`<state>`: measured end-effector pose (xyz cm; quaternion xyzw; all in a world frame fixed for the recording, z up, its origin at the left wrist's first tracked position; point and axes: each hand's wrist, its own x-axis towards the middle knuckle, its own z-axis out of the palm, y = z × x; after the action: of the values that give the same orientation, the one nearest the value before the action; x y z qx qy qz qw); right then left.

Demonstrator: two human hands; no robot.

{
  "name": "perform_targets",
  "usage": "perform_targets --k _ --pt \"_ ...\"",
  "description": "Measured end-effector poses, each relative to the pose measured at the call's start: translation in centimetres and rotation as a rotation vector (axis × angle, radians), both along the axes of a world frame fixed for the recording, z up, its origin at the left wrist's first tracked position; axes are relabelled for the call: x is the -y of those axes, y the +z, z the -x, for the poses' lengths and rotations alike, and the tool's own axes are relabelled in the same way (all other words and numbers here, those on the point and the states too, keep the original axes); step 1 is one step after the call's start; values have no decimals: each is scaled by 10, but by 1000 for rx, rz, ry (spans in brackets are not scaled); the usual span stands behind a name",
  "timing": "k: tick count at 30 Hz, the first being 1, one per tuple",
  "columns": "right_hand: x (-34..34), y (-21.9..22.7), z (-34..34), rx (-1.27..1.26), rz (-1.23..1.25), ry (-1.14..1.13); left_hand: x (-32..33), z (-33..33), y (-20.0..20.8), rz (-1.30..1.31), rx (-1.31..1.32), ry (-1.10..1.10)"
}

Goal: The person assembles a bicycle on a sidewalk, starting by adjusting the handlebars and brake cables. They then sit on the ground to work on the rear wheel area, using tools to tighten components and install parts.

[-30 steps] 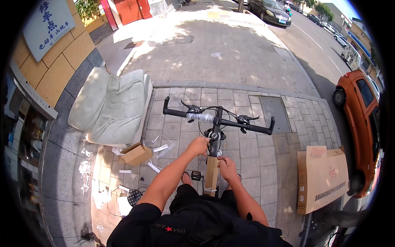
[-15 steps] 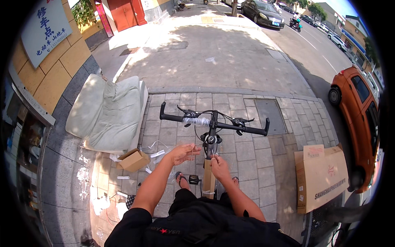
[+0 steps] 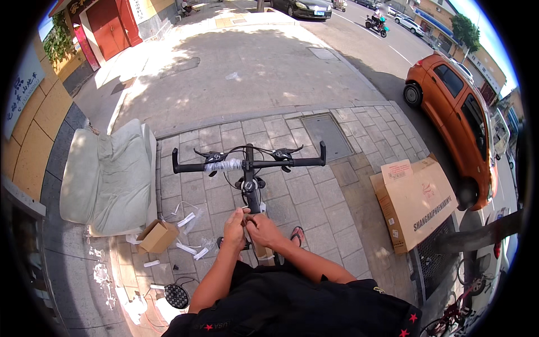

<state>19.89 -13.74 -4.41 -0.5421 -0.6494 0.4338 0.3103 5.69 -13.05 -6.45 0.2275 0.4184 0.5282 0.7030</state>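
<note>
A black bicycle stands in front of me, its handlebar (image 3: 300,162) turned crosswise and partly wrapped in clear plastic (image 3: 223,165). Over the frame just behind the stem, my left hand (image 3: 234,229) and my right hand (image 3: 266,231) meet with fingers closed. A thin pale tip (image 3: 245,208) sticks up by the left fingertips; what it belongs to is hidden. My right fingers pinch close beside the left ones, and what they hold does not show. Below them, a cardboard sleeve (image 3: 264,256) covers part of the frame tube.
An old padded cushion seat (image 3: 115,174) lies at left, near a small open carton (image 3: 157,237) and white packing scraps (image 3: 186,219). A large cardboard box (image 3: 418,205) stands at right, before a tree trunk (image 3: 483,236). An orange car (image 3: 457,112) is parked beyond.
My hands have come together over the frame; before, they were apart, the left holding a thin metal rod. My view has swung right, so the bicycle appears further left.
</note>
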Motion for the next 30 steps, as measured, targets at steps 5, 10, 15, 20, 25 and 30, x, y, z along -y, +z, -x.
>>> perform_targets --k 5,10,15,20,25,30 --pt "-1 19 -5 0 -111 -36 0 -15 21 -87 -161 -21" --pt "-8 5 -18 -193 -80 -188 -42 1 43 -199 -667 -95" --pt "-11 -21 -52 -236 122 -338 -160 68 88 -692 -1418 118" --pt "-18 -17 -58 -240 92 -306 -216 126 77 -785 -1793 84" --pt "-22 -29 -67 -138 66 -318 -220 120 61 -650 -1890 112" --pt "-52 -42 -65 -328 246 -306 -226 127 67 -508 -1964 15"
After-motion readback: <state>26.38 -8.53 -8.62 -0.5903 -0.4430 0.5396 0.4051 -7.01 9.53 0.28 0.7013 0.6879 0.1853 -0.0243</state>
